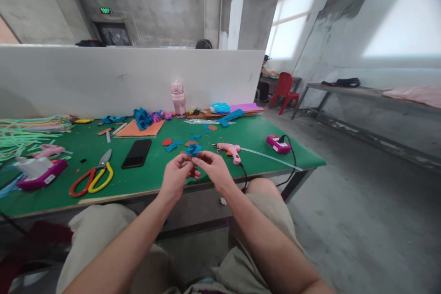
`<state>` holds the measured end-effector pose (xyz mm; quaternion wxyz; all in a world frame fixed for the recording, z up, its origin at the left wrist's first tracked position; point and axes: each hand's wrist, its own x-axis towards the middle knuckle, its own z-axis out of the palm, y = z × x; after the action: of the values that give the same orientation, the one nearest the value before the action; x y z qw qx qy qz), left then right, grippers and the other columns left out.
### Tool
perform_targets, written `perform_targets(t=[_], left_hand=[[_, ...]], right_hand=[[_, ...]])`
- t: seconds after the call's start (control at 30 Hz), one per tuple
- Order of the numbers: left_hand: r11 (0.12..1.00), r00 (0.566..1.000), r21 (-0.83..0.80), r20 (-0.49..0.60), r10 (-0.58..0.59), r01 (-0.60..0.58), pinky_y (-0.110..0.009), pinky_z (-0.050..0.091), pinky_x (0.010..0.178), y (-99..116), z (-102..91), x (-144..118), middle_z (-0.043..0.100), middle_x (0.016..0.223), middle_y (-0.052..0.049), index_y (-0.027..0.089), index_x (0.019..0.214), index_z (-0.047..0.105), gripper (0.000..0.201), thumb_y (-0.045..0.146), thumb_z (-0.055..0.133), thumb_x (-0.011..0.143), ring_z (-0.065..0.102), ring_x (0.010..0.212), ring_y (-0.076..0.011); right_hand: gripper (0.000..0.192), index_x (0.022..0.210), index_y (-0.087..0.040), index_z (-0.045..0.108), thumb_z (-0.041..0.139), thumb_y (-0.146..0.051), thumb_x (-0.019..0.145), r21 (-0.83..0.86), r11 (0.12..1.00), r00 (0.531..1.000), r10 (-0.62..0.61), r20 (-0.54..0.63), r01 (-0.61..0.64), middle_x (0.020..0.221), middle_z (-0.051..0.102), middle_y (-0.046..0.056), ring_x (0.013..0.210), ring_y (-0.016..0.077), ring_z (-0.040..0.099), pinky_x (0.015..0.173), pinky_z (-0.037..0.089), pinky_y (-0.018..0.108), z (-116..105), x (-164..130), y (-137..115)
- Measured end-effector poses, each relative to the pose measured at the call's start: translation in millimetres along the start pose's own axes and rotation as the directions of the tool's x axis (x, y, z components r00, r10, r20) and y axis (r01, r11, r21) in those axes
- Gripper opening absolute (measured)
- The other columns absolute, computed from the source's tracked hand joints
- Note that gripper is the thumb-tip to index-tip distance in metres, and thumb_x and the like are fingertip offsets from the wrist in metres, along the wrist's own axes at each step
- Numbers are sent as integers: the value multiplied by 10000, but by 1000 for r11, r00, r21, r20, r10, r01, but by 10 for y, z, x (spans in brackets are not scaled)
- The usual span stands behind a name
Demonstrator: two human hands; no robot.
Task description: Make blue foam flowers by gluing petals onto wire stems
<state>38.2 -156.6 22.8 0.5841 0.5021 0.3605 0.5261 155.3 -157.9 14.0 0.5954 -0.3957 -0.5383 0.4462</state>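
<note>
Bare concrete room, bright windows on the right, white partition behind a green-topped table [148, 183]. Seated person, knees under the near edge.

Blue foam piece [193, 150]: held up just over the table's near edge, pinched between both hands. Looks like a small folded or rolled bit of blue foam, but it's tiny and part-hidden by fingers, so shape is not certain. Left hand [177, 175] closed narrow, thumb and forefinger gripping its left side. Right hand [214, 168] likewise pinched on its right side, fingertips almost meeting the left's.

Step in hand, as a judgement: shaping or pressing the foam piece together by hand, mid-assembly. Next move likely calls for a steady pinch with one hand so the other can free up; the glue gun is the closest tool.

Outward: pink glue gun [230, 149] lies just right of the hands, cord running off the edge. Loose blue and orange foam scraps [179, 143] just beyond the hands. Black phone [137, 153] to the left, then red-and-yellow scissors [90, 179]. Pink bottle [178, 99] stands upright at the partition. Magenta box [278, 144] near the right corner. Red chair [285, 91] well beyond, with another person partly seen behind the partition.
</note>
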Motion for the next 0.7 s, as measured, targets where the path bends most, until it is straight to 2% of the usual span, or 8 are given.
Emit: perform_targets(t=[0.13,0.23,0.33,0.4,0.5,0.57,0.7], left_hand=[[985,995,142,12,94,-95,-224,470,459,32,-3,-15,595,521,18,150,723,558,181,286,663,666,572,446,-116],[961,988,230,50,145,-153,-226,473,463,92,-54,-2,623,576,-5,154,793,617,200,288,674,656,597,504,-138],[946,981,261,24,191,-191,-219,463,458,190,-119,4,611,547,-9,160,831,649,223,304,674,664,605,537,-152],[957,982,220,17,190,-189,-214,455,462,262,-148,-6,619,582,-19,160,824,661,220,325,663,679,598,546,-144],[981,989,128,37,144,-147,-214,451,479,337,-151,-40,646,723,-47,153,812,664,231,350,650,692,588,575,-129],[990,992,75,54,112,-116,-212,444,478,350,-132,-63,642,782,-53,149,837,655,250,355,650,695,571,573,-115],[998,991,24,118,56,-59,-197,421,463,323,-101,-86,601,706,-23,145,856,621,267,353,658,692,529,539,-95]], right_hand=[[233,845,-167,655,610,-355,714,-47,996,997,-78,0,78,806,669,27,744,162,602,690,476,267,-16,-10,-31],[189,828,-173,648,577,-328,743,-206,959,978,-205,-35,193,776,641,18,702,153,571,663,463,260,-82,-3,-53],[138,823,-179,636,563,-245,726,-356,893,948,-315,-54,276,718,601,2,640,139,529,618,445,252,-158,3,-57],[157,843,-186,623,546,-191,707,-332,892,941,-337,-36,307,687,582,-11,610,132,520,584,442,243,-195,7,-40],[186,874,-193,598,513,-170,710,-210,927,949,-315,20,312,684,585,-16,575,126,534,529,455,235,-219,10,-2],[176,878,-196,587,499,-186,727,-168,936,951,-303,57,308,717,603,-8,587,130,559,545,482,247,-219,8,17],[142,859,-201,580,494,-229,751,-188,937,955,-282,96,295,754,621,5,620,142,586,611,512,282,-208,-8,38]])
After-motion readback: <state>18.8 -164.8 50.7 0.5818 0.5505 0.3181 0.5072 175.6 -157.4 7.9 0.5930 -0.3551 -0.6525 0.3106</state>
